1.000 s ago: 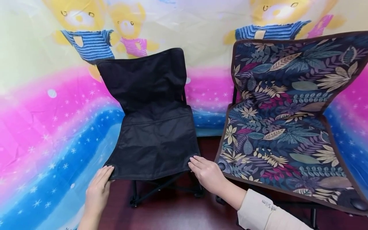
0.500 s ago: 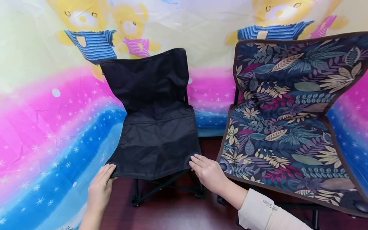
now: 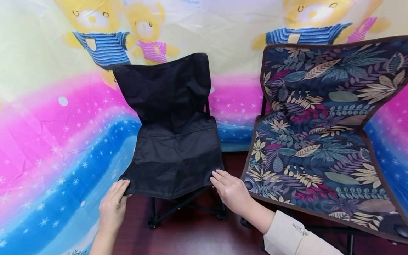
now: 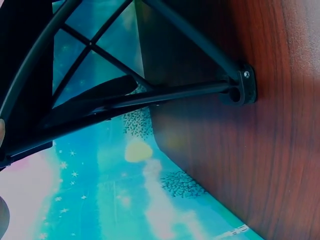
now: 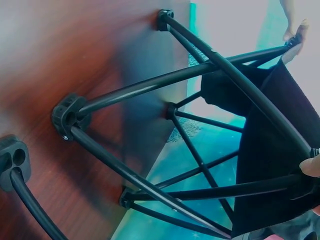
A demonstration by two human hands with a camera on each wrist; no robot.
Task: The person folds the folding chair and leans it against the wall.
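A black folding chair (image 3: pixel 178 148) stands upright in the head view, its fabric seat facing up. My left hand (image 3: pixel 111 207) holds the seat's front left corner, fingers over the top. At the front right corner, my right hand (image 3: pixel 231 193) grips the fabric likewise. The right wrist view looks beneath the seat, where the thumb (image 5: pixel 311 167) of my right hand lies against the corner and crossed black tubes (image 5: pixel 145 85) run to plastic feet. In the left wrist view, most of my left hand is out of frame; the chair's frame (image 4: pixel 165 95) shows.
To the right stands a second folding chair (image 3: pixel 312 152) with a leaf pattern, close to my right forearm. Both chairs are on a dark red wood-grain surface (image 3: pixel 191 237). A colourful sheet with printed bears (image 3: pixel 105 46) hangs behind and runs down the left side.
Both hands keep their hold on the seat corners. The left hand has shifted slightly up and right, and the seat's front edge dips more in the middle. The view has moved a little.
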